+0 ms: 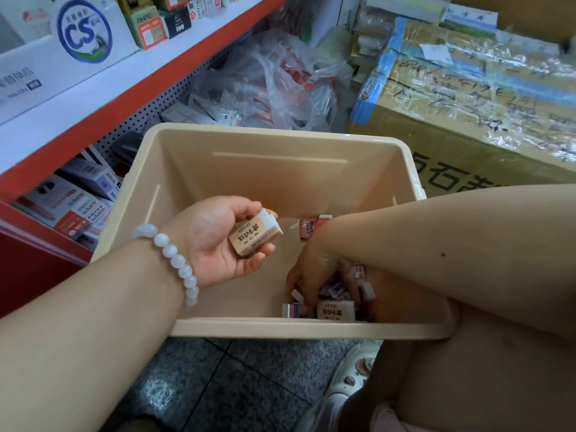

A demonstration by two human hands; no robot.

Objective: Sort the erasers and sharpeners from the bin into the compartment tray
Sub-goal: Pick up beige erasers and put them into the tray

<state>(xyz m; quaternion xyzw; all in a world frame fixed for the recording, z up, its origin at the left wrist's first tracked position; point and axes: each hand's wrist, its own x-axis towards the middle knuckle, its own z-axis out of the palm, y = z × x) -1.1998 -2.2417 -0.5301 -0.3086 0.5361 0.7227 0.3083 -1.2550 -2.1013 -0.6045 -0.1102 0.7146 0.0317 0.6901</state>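
- A taped cardboard box (467, 120) fills the upper right of the frame, wrapped in clear film with blue tape and handwriting too blurred to read.
- A red-edged shelf (103, 98) runs across the upper left; a white carton (62, 51) on it bears a round "CS" logo.
- Plastic bags of packaged stationery (274, 82) lie at upper centre, behind the bin.
- The beige bin (249, 169) sits mid-frame over the tiled floor (218, 385); a white shoe (349, 378) shows at lower right.
- The right forearm crosses the bin's right rim and hides part of its contents.
- The left hand (215, 244), a pale bead bracelet (174, 260) on its wrist, holds a tan eraser (254, 233) printed "ERASER", fingers curled round it above the bin.
- The right hand (318, 275) reaches down into the bin's near right corner, fingers spread among loose erasers (335, 308); whether it pinches one cannot be told.
- Small red-wrapped erasers (311, 227) lie farther back on the bin floor.
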